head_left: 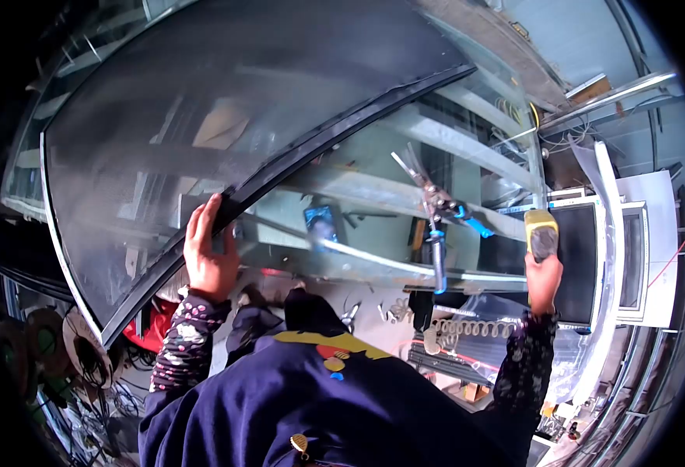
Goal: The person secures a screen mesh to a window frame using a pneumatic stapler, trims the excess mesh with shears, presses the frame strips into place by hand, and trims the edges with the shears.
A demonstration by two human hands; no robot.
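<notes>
A cluttered workshop surrounds a glass worktop (pixel 366 156), pale metal bars showing through it! Over on the left, a big dark panel (pixel 280 70) lies slantwise across the glass, a black strip (pixel 342 130) running along its near edge. And there's the left hand (pixel 210 253), fingers laid over that strip, thumb a little apart; whether this grip pinches, I cannot tell. Moving right, a blue item (pixel 321 226), too blurred to name, then blue-handled pliers (pixel 436 202), jaws spread, in the middle of the glass. Below them, a coiled hose (pixel 474 328). Here's the right hand (pixel 543 276), its grip closed firmly around a yellow-and-grey tape measure (pixel 542 233) by the worktop's right end. Just beside it, a framed panel (pixel 577 257)!
</notes>
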